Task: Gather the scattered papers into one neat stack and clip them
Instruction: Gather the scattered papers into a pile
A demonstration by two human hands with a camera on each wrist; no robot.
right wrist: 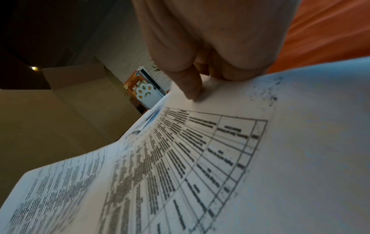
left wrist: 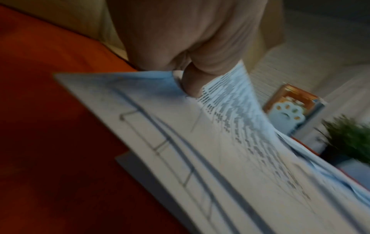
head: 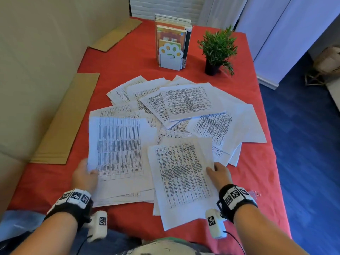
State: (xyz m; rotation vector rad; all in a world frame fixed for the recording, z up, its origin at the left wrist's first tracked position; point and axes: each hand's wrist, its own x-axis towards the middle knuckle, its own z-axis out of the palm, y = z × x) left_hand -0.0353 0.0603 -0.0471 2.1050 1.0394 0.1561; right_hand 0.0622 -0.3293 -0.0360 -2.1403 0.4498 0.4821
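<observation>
Left hand [left wrist: 180, 39] pinching curled edge of printed sheet [left wrist: 230, 98], sheet raised off flat papers [left wrist: 160, 126] beneath, red tablecloth [left wrist: 50, 110] at left, paw-shaped bookend [left wrist: 288, 114] fronting books [left wrist: 294, 93], potted plant [left wrist: 348, 142] far right, whole view blurred

Potted plant [head: 218, 50] beside book holder [head: 172, 44]

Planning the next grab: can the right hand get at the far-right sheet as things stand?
Probably yes. The right hand pinches the near sheet, but only flat papers lie between it and the far-right sheet; the plant stands farther back.
</observation>
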